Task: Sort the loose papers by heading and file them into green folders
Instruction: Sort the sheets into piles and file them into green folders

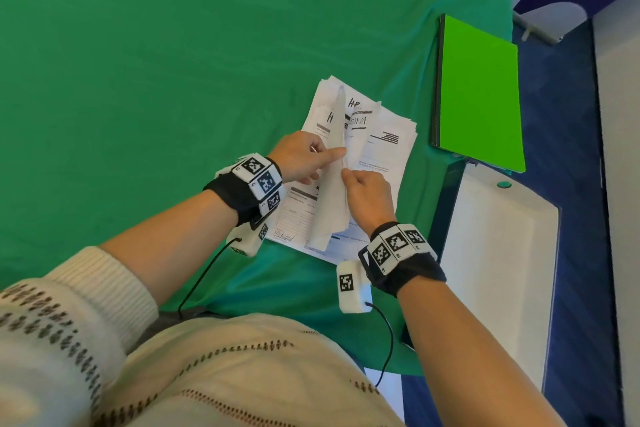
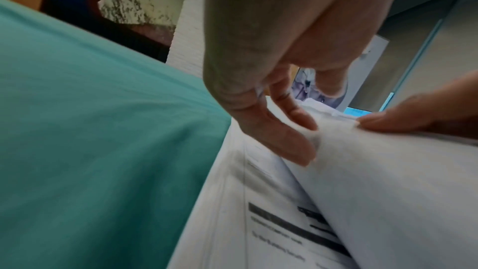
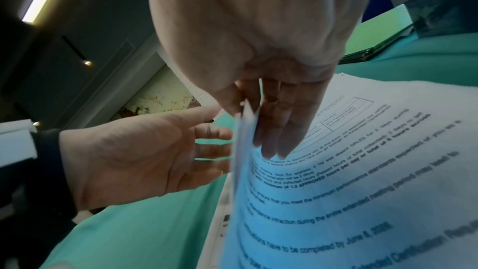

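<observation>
So the pile of loose papers (image 1: 360, 149) was sitting on the green cloth (image 1: 173, 80) right in front of the person, kind of messy and fanned out, with handwritten headings showing near the top. One sheet (image 1: 332, 184) was lifted up on edge in the middle of the pile. The right hand (image 1: 369, 198) was pinching that sheet's edge between thumb and fingers. The left hand (image 1: 301, 156) had its fingers (image 2: 292, 140) mostly straight, spread a bit, pressing against the other side of that raised sheet. The green folders (image 1: 481, 94) were stacked just to the right of the papers, closed, not touching them.
</observation>
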A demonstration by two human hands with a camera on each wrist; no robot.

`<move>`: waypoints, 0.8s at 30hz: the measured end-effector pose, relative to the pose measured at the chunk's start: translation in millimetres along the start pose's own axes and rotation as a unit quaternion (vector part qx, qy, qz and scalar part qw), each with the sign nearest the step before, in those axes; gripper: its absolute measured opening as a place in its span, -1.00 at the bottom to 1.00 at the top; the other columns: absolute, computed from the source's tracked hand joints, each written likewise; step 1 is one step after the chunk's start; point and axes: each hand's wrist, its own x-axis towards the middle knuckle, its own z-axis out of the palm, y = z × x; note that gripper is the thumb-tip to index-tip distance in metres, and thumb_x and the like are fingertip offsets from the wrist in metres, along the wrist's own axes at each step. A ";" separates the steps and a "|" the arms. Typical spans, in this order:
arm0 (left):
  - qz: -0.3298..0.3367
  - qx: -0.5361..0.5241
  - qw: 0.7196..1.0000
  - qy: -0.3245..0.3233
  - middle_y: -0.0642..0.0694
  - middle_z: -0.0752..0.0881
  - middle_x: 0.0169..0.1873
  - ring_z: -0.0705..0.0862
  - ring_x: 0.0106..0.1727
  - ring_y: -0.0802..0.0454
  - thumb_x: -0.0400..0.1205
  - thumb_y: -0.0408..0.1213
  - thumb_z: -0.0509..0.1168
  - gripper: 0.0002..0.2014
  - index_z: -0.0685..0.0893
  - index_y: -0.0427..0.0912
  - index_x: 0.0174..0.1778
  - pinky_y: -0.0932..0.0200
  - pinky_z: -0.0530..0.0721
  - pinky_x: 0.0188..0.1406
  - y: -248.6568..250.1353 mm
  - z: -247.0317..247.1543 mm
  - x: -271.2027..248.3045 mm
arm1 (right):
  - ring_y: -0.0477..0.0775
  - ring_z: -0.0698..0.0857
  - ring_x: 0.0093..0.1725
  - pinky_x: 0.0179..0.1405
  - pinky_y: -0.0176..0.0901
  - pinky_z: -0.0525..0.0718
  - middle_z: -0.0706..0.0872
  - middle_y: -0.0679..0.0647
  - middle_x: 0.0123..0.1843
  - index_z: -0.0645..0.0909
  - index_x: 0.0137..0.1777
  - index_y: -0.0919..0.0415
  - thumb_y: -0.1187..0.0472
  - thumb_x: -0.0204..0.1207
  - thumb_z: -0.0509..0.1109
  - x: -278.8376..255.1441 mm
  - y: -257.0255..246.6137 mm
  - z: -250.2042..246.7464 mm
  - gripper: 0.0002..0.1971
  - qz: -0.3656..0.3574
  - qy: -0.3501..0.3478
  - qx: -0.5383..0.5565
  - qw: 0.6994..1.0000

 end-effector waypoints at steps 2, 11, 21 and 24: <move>-0.027 0.027 0.999 -0.002 -0.10 0.72 -0.09 0.81 -0.16 -0.08 0.51 0.21 0.43 -0.46 0.60 -0.25 0.02 -0.04 0.83 -0.18 -0.7 0.9 -1.8 | 0.21 0.55 -0.30 -0.20 0.06 0.55 0.64 0.29 -0.34 0.55 -0.35 0.42 0.07 0.67 0.21 2.9 3.2 1.4 -0.54 0.013 -0.012 0.035 0.999; -0.029 0.185 0.982 0.000 -0.19 0.75 0.10 0.73 0.06 -0.16 0.68 -0.10 0.29 -0.68 0.69 -0.29 0.17 0.00 0.73 0.06 -18.0 -4.4 2.6 | 0.05 0.64 -0.13 -0.11 -0.14 0.55 0.58 -0.12 -0.23 0.58 -0.01 0.21 0.20 0.49 0.48 2.5 17.5 -7.4 -0.83 0.045 0.098 0.059 0.992; -0.038 -0.038 0.995 -0.085 -0.03 0.80 0.03 0.82 -0.06 -0.07 0.71 0.31 -0.13 -0.31 0.78 -0.10 0.15 0.07 0.76 0.01 3.4 -3.5 -20.1 | -0.03 0.61 -0.18 -0.17 -0.22 0.43 0.69 -0.02 -0.22 0.68 -0.16 0.17 -0.15 0.66 0.20 -8.1 2.0 -3.2 -0.57 -0.008 0.043 0.039 0.998; -0.011 0.058 0.992 -0.115 -0.10 0.72 0.23 0.74 0.13 -0.04 0.75 0.06 0.14 -0.60 0.68 -0.11 0.30 0.07 0.70 0.15 -5.8 -3.2 -18.0 | -0.02 0.56 -0.31 -0.28 -0.17 0.43 0.62 -0.05 -0.37 0.55 -0.33 0.14 -0.24 0.57 0.31 -8.0 0.4 0.6 -0.54 -0.005 0.074 0.020 0.997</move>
